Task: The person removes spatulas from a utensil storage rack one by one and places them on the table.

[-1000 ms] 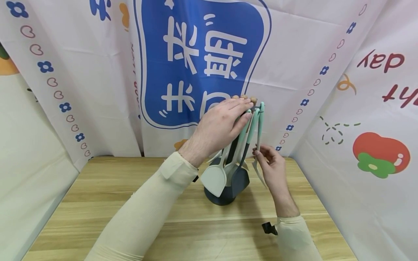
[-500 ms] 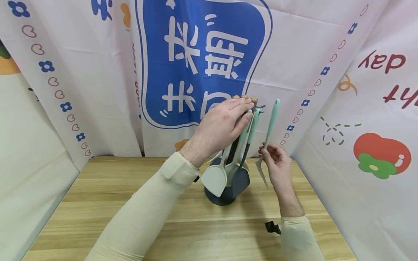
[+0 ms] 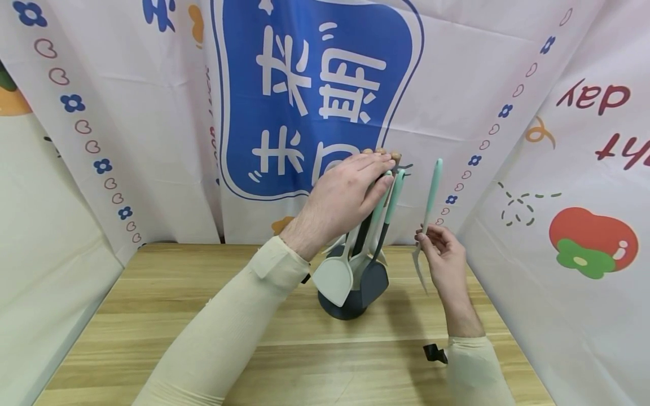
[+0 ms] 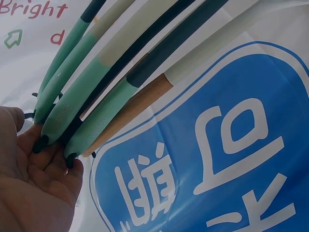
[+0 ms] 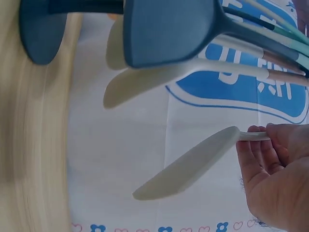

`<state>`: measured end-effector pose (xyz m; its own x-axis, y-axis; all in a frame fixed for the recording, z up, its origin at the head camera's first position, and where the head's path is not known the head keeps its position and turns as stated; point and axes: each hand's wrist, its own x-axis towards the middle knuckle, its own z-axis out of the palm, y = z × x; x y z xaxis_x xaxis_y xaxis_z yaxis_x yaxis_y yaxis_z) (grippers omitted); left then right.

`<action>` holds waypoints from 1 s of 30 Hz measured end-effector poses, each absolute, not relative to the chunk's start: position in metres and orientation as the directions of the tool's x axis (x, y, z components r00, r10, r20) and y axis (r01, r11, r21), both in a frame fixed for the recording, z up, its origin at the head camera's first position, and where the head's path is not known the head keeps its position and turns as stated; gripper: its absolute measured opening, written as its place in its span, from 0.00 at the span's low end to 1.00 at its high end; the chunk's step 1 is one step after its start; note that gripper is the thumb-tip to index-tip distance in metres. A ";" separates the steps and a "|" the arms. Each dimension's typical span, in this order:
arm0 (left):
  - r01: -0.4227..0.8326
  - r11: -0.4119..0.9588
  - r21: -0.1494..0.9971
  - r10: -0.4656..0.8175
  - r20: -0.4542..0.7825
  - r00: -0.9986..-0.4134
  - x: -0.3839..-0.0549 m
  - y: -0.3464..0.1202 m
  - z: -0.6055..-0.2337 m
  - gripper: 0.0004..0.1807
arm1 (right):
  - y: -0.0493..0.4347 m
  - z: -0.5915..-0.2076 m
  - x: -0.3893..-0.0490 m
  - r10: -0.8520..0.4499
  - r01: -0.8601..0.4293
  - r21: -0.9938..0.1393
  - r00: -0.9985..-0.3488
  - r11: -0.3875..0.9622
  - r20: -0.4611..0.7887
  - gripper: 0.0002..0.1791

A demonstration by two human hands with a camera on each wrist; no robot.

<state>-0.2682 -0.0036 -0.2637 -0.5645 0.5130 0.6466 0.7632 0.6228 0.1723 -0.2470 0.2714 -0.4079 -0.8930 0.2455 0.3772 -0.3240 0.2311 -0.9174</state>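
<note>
Apparently at removal, the right hand (image 3: 445,257) pinches a mint-handled spatula (image 3: 431,197), three o'clock of the utensil rack (image 3: 346,313), left hand (image 3: 341,193) outstretched atop; next likely needs gentle lowering.

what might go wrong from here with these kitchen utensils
The pale utensil with a mint-green handle might twist or slip, as the right hand pinches only its slim shaft. The left hand lies over the top of the dark, round-based stand, so a shift there could knock the hanging utensils loose.
</note>
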 end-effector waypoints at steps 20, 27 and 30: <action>0.754 0.628 0.191 0.505 0.637 -0.582 -0.267 -0.003 -0.264 0.27 | 0.312 -0.417 -0.251 0.235 -0.169 -0.818 -0.908 0.550 0.346 0.15; 0.753 0.628 0.197 0.505 0.633 -0.587 -0.268 -0.002 -0.263 0.27 | 0.328 -0.420 -0.254 0.199 -0.108 -0.752 -0.931 0.651 0.306 0.14; 0.753 0.627 0.198 0.504 0.635 -0.586 -0.268 -0.002 -0.264 0.27 | 0.334 -0.423 -0.256 0.183 -0.086 -0.737 -0.944 0.670 0.276 0.15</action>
